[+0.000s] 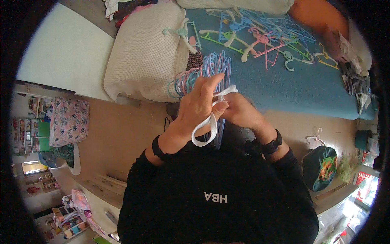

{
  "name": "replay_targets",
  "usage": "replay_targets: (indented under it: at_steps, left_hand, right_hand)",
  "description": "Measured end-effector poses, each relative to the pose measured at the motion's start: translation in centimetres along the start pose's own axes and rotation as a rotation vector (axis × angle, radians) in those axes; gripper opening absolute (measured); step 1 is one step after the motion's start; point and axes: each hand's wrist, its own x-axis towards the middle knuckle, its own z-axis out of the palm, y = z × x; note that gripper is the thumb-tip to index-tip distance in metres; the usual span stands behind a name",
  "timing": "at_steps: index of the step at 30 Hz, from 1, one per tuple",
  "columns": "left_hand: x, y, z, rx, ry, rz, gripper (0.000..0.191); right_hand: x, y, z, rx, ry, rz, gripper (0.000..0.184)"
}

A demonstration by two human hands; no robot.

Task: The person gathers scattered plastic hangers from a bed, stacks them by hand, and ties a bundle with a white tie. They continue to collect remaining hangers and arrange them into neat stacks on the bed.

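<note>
A bundle of thin blue, pink and teal clothes hangers stands before me at the bed's edge, hooks fanned to the left and top. A white fabric band lies at the bundle, with a loop hanging below my hands and a knotted part between them. My left hand pinches the band with its thumb, its index finger stretched up along the hangers. My right hand is curled on the band close to the knot, with the other end sticking out above it. Its fingertips are partly hidden.
Loose plastic hangers in several colours lie on the blue bed cover. A cream waffle-textured cover bulges at the left, near a white surface. On the floor at right are a pale hanger and a dark green printed item.
</note>
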Motion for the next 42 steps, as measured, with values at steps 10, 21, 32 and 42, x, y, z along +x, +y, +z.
replay_targets:
  at_steps: [10,21,32,42]
  left_hand:
    - [0.4,0.4,0.5,0.207,0.035,0.158,0.055]
    - [-0.4,-0.9,-0.1,0.102,0.033,0.448,0.051]
    - [-8.3,-7.8,-2.1,-0.853,-0.465,-0.593,0.029]
    - [-4.3,-13.2,3.3,-1.258,-0.132,-1.343,0.032]
  right_hand:
    - [0.4,1.0,3.1,0.162,0.39,0.025,0.024]
    - [-0.8,2.3,0.6,0.177,0.216,0.038,0.009]
    - [-2.9,7.4,0.9,1.316,0.766,0.204,0.023]
    - [-1.7,11.8,0.0,1.127,0.562,0.601,0.021]
